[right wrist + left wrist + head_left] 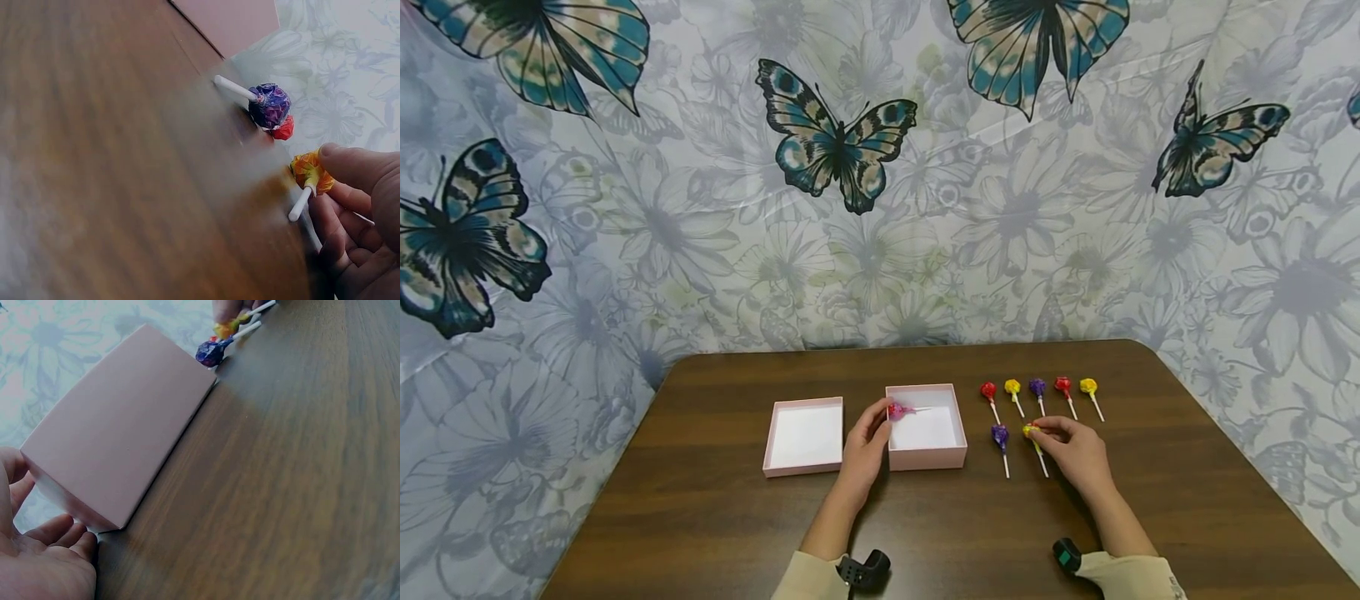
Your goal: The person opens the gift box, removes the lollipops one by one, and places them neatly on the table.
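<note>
My left hand (pixel 867 440) rests its fingers against the left side of an open pink box (pixel 927 459) with a white inside. The left wrist view shows loosely bent fingers (pixel 57 530) at that side. Inside the box, near its left wall, lies a pink lollipop (pixel 898 411). My right hand (pixel 1077 454) pinches the wrapped head of a yellow lollipop (pixel 311 170) between thumb and fingers, its white stick pointing down toward the table. Just left of it lies a purple lollipop (pixel 1000 437).
A shallow pink lid (pixel 805 437), white inside, lies left of the box. Behind the right hand runs a row of lollipops: red (pixel 988 389), yellow (pixel 1012 387), purple (pixel 1037 387), red (pixel 1063 383) and yellow (pixel 1088 386). A butterfly-print cloth (pixel 865 275) hangs behind the brown table (pixel 700 517).
</note>
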The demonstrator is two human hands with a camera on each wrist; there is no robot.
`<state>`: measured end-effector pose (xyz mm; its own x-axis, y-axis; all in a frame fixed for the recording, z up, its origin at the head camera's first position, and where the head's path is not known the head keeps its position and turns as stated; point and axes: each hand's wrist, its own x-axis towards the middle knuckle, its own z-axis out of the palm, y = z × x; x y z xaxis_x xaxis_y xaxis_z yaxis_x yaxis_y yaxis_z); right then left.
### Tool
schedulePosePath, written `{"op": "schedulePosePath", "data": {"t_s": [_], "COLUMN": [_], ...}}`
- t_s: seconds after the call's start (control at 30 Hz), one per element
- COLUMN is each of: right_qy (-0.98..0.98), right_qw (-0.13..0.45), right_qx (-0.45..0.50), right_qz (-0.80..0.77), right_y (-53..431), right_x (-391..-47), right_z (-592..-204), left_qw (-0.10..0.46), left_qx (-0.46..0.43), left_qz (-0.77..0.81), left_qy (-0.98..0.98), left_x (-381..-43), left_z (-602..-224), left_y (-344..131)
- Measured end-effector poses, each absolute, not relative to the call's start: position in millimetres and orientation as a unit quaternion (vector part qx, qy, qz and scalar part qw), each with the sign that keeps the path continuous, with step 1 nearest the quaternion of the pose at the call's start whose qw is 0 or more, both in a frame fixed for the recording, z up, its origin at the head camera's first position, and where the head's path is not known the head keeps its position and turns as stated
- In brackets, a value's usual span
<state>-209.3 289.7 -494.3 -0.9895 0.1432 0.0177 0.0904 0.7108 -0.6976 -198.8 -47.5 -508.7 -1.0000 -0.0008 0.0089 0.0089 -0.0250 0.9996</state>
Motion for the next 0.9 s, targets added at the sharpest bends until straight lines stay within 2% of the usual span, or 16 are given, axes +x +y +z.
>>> {"op": "schedulePosePath", "data": {"t_s": [0.9], "right_qy": [-0.933], "right_qw": [0.049], "right_qx": [-0.037], "right_qz": [0.355], "right_y": [288.2], "right_x": [-209.5], "right_z": [-497.8], "left_qw": [0.005], "left_qx": [-0.009], "left_qz": [-0.72], "left_qy": [-0.694], "left_x": [-199.9], "left_z": [-510.4], "left_y": [-47.1]}}
